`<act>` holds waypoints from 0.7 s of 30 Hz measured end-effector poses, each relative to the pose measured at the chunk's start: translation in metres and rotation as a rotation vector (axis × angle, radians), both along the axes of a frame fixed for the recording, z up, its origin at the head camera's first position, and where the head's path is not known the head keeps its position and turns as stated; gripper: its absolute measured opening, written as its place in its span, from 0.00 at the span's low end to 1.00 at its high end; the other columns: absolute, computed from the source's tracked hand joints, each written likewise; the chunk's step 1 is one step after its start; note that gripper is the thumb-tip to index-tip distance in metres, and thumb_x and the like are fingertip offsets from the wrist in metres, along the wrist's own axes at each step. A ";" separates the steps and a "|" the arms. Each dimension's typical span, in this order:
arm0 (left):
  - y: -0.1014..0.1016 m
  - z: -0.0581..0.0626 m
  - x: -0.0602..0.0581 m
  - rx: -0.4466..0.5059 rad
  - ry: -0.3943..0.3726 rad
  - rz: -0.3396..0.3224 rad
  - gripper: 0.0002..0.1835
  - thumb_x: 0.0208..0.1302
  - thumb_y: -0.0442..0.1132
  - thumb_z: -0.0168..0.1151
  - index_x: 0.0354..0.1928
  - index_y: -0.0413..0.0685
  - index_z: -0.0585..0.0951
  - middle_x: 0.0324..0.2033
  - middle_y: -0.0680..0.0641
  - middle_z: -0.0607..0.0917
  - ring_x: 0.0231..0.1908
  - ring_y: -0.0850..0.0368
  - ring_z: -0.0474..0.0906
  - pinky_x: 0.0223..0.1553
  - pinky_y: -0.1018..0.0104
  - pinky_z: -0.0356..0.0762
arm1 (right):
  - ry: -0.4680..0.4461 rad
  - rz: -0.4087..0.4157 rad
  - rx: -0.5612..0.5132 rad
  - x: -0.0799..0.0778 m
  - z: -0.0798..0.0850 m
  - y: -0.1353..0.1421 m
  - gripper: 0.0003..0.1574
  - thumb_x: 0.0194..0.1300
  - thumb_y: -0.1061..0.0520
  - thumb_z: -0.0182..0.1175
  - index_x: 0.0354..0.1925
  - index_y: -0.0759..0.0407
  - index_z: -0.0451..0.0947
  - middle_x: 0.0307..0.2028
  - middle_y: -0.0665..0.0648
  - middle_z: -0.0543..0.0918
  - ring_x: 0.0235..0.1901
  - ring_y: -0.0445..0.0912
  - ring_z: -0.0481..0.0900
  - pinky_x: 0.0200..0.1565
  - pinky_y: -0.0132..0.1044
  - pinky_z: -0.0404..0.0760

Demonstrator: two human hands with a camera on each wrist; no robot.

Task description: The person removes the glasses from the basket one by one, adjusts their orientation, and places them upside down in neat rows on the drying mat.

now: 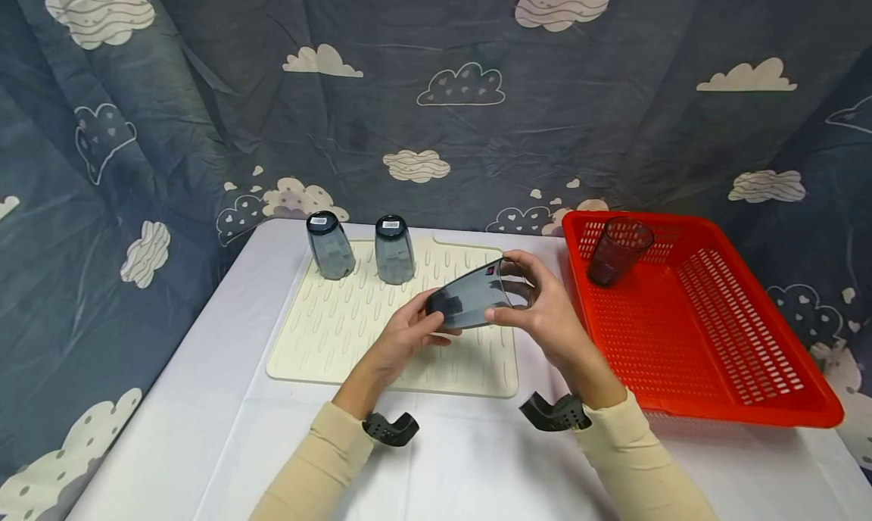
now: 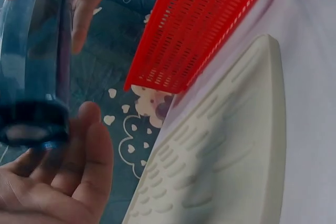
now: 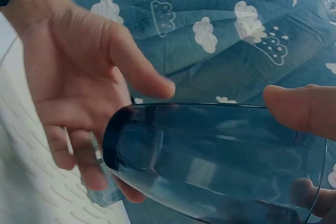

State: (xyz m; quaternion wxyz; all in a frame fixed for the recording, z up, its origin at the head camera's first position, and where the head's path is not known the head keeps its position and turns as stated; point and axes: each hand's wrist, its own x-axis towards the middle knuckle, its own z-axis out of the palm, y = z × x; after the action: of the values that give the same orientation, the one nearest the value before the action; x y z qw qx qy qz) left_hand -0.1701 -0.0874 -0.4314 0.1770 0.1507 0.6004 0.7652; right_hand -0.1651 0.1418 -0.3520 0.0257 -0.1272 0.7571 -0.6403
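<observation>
A grey tinted drinking glass (image 1: 470, 297) is held on its side above the mat. Near the rim, my right hand (image 1: 545, 309) grips it between thumb and fingers. At the thick base end is my left hand (image 1: 402, 332); in the right wrist view that hand (image 3: 84, 72) has its thumb apart from the glass (image 3: 210, 156) and its fingers spread behind and below the base. Seen from the left wrist, the base of the glass (image 2: 34, 124) hangs just over the left fingers.
Two matching glasses, one on the left (image 1: 331, 248) and one beside it (image 1: 393, 252), stand upside down at the back of the cream drying mat (image 1: 327, 347). On the right, a red plastic basket (image 1: 681, 400) contains another glass (image 1: 616, 252), leaning at its far left corner.
</observation>
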 end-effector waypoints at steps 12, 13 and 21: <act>0.004 -0.001 0.005 0.027 -0.018 0.009 0.35 0.69 0.36 0.60 0.74 0.41 0.59 0.67 0.36 0.68 0.47 0.63 0.80 0.49 0.68 0.82 | -0.001 0.033 0.066 0.000 -0.005 0.004 0.48 0.53 0.69 0.67 0.69 0.62 0.58 0.64 0.68 0.69 0.61 0.65 0.73 0.49 0.25 0.80; 0.004 -0.001 0.005 0.019 -0.014 0.016 0.35 0.67 0.35 0.61 0.74 0.41 0.60 0.67 0.36 0.67 0.47 0.63 0.80 0.48 0.68 0.82 | -0.005 0.043 0.075 0.000 -0.006 0.005 0.48 0.53 0.69 0.67 0.69 0.62 0.58 0.64 0.68 0.69 0.61 0.65 0.73 0.50 0.26 0.80; 0.006 -0.001 0.005 -0.002 0.022 0.045 0.37 0.64 0.34 0.65 0.73 0.40 0.61 0.66 0.33 0.68 0.43 0.63 0.82 0.47 0.70 0.82 | -0.023 0.084 0.121 -0.001 -0.007 0.011 0.49 0.55 0.68 0.68 0.70 0.59 0.55 0.67 0.67 0.66 0.63 0.65 0.71 0.58 0.52 0.81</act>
State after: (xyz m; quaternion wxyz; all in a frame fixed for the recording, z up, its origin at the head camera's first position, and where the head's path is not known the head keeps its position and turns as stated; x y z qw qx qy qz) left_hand -0.1653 -0.0809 -0.4328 0.1531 0.1452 0.6063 0.7667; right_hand -0.1657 0.1524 -0.3594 0.0691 -0.1497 0.7880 -0.5931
